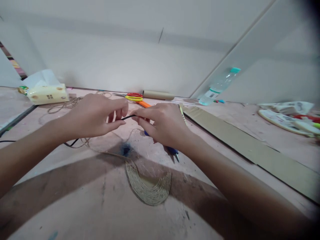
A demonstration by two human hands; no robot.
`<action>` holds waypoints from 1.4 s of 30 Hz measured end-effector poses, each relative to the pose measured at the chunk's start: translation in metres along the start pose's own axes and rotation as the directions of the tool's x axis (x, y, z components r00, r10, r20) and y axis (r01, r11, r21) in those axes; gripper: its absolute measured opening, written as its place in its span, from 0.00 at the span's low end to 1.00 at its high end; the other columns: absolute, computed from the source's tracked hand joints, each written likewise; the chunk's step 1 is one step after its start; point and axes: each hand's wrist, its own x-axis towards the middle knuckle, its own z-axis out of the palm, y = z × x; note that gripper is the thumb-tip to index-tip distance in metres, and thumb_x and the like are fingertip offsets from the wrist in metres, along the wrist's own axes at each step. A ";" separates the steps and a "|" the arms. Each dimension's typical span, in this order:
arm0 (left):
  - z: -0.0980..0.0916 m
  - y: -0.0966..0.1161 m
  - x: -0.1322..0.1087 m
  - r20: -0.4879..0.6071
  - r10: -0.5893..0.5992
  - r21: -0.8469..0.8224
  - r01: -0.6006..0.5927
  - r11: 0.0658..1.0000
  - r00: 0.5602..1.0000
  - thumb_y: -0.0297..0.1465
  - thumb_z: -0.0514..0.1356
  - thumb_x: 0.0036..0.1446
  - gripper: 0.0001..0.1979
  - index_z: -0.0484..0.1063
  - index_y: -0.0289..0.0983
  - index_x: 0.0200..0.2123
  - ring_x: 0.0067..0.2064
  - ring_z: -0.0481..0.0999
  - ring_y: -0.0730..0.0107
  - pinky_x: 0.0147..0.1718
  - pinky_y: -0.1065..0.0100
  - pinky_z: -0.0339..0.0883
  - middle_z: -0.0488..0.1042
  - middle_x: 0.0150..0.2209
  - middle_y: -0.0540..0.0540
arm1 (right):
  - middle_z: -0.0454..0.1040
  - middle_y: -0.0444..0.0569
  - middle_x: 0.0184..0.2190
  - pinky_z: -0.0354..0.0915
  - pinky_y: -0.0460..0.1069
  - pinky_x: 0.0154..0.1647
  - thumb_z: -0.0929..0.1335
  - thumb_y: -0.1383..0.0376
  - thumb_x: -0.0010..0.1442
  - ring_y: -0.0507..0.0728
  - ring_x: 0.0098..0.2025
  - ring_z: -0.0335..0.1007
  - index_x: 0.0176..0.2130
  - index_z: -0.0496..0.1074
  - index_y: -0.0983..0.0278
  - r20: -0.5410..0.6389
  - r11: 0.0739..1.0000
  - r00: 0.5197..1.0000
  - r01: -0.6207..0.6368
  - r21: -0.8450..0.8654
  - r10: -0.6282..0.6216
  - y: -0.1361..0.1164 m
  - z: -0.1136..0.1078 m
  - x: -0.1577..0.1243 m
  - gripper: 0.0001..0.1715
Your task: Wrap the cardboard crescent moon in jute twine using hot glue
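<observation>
A thin black cord (128,117) stretches between my two hands. My left hand (96,115) curls loosely around it, the thumb a little apart from the index finger. My right hand (161,121) pinches the cord between thumb and fingers. Beneath the right hand lies a blue tool with a metal tip (173,152), perhaps a glue gun, mostly covered. Closer to me, a U-shaped piece covered in rows of twine (150,191) rests flat on the table. A loose strand of twine (110,153) runs from it toward the left.
Along the wall are a tissue pack (48,94), scissors (134,97) with red and yellow handles, an orange-handled tool (144,104), a cardboard tube (158,95) and a plastic bottle (217,88). Long cardboard strips (240,145) lie on the right, near a round hoop-like item (280,121).
</observation>
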 end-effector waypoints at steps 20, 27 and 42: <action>0.003 -0.004 -0.001 -0.129 0.100 0.069 -0.092 0.993 0.987 0.35 0.61 0.72 0.07 0.79 0.44 0.40 0.29 0.80 0.69 0.34 0.68 0.62 0.83 0.30 0.53 | 0.87 0.48 0.31 0.55 0.53 0.36 0.68 0.69 0.75 0.58 0.33 0.78 0.53 0.89 0.58 -0.008 0.994 0.999 0.038 -0.098 -0.039 0.006 0.001 0.001 0.20; 0.004 -0.009 -0.002 -0.154 0.170 0.086 -0.158 0.984 0.973 0.33 0.60 0.74 0.11 0.80 0.43 0.38 0.30 0.78 0.68 0.33 0.67 0.61 0.83 0.29 0.52 | 0.88 0.46 0.30 0.53 0.53 0.35 0.68 0.72 0.72 0.58 0.34 0.82 0.49 0.89 0.58 0.041 0.994 0.997 0.062 -0.092 -0.058 0.004 0.000 0.001 0.19; 0.007 -0.012 -0.002 -0.115 0.172 0.056 -0.166 0.985 0.978 0.32 0.60 0.74 0.09 0.80 0.43 0.41 0.31 0.79 0.69 0.35 0.68 0.62 0.82 0.30 0.52 | 0.89 0.45 0.31 0.52 0.53 0.35 0.67 0.72 0.73 0.58 0.34 0.81 0.48 0.89 0.60 0.070 0.996 0.996 0.060 -0.070 -0.055 0.005 -0.001 0.001 0.20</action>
